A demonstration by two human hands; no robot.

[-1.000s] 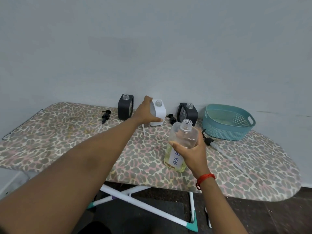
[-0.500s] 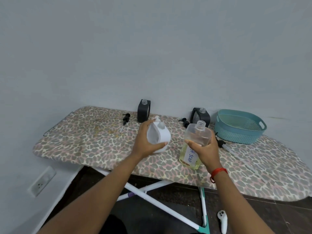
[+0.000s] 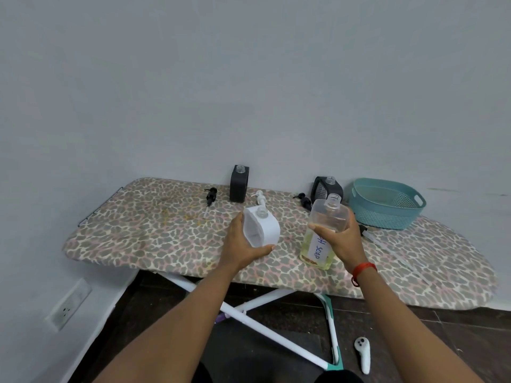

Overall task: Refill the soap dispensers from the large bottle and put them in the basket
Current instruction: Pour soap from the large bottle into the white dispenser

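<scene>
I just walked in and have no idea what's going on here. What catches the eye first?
Two bare hands at the centre: the left hand grips a white dispenser with its neck open, the right hand a large clear bottle of yellowish soap, uncapped. Beneath is a leopard-print ironing board, with a teal basket at its far right.

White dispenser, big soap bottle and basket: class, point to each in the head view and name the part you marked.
White dispenser (image 3: pixel 266 227), head view: its front face.
Soap bottle (image 3: pixel 318 247), head view: its label.
Basket (image 3: pixel 387 218), head view: its front wall.
</scene>
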